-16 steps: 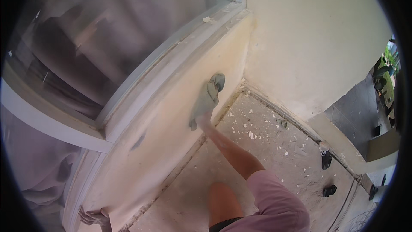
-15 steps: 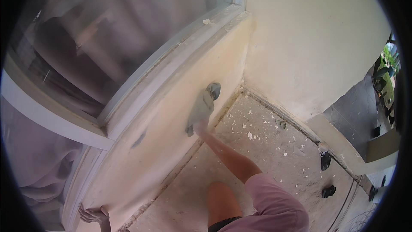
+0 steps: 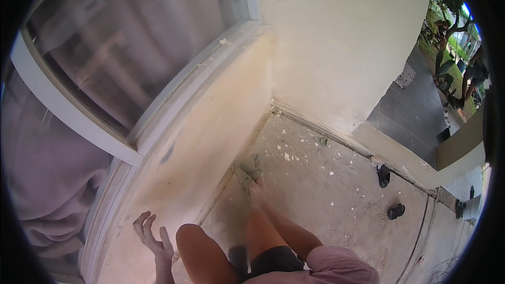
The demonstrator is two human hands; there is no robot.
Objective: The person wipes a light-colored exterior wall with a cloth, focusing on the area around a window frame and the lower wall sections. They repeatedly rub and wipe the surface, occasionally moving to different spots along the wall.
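A grey-green cloth point(image 3: 251, 167) is bunched in my right hand point(image 3: 256, 190), low down by the foot of the cream wall point(image 3: 210, 126). The cloth covers most of the fingers. Whether it touches the wall or only the floor I cannot tell. My left hand point(image 3: 155, 236) is open and empty, its fingers spread and slightly curled, in front of the wall's lower left part. A dark smudge point(image 3: 168, 153) marks the wall above it.
A curtained window point(image 3: 158, 37) with a narrow sill point(image 3: 205, 66) runs along the left. White flakes point(image 3: 286, 155) litter the concrete floor point(image 3: 305, 205). Black footwear point(image 3: 383, 175) lies at the right, near a low ledge point(image 3: 394, 150). My bent knee point(image 3: 192, 236) is close to the wall.
My right hand has brought the cloth down from the wall's middle to its foot. The left hand has come away from the wall's lower left edge. My view has shifted right.
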